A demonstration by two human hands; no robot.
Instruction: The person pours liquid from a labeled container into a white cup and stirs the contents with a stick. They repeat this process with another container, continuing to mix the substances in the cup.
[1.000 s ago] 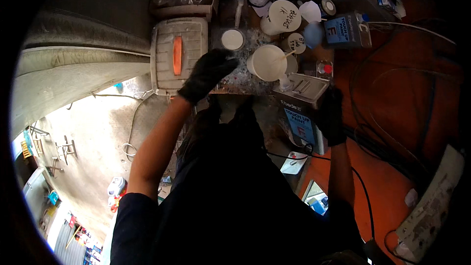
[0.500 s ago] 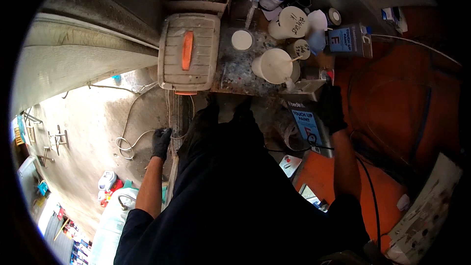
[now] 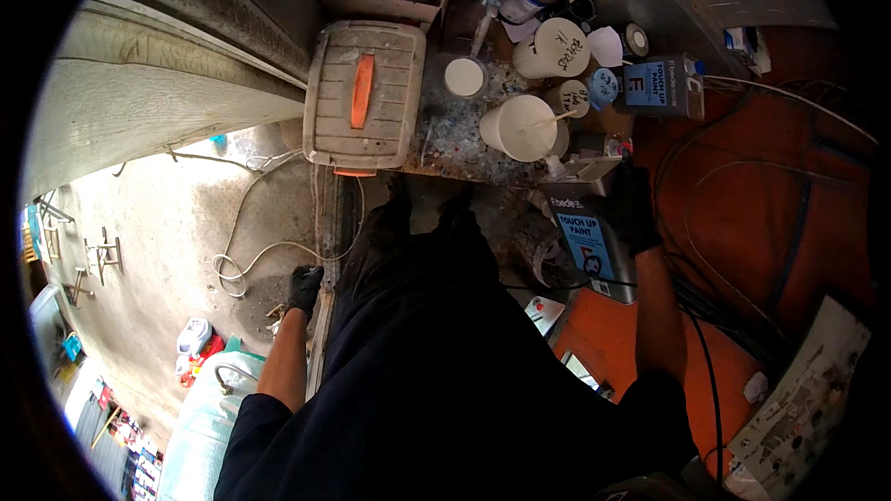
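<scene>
My right hand [image 3: 631, 211], in a black glove, is closed on the upper right side of a rectangular metal paint can [image 3: 594, 250] with a blue label. The can leans toward a white plastic bucket [image 3: 506, 133] on the bench. A pale translucent spout [image 3: 555, 167] at the can's top end lies close to the bucket's rim. Pale contents and a thin stirring stick [image 3: 554, 121] show inside the bucket. My left hand [image 3: 304, 288], also gloved in black, hangs low on the left with its fingers curled; nothing shows in it.
A lidded bin [image 3: 334, 97] with an orange handle stands left of the stained bench top [image 3: 436, 134]. Behind the bucket are a round white lid [image 3: 463, 77], a large tub [image 3: 550, 48] and another paint can [image 3: 664, 85]. A black cable [image 3: 703, 353] runs along the orange floor at right.
The view has shifted slightly. My right hand still grips the can by the bucket, and the can has moved a little right and down in the picture. My left hand has barely moved.
</scene>
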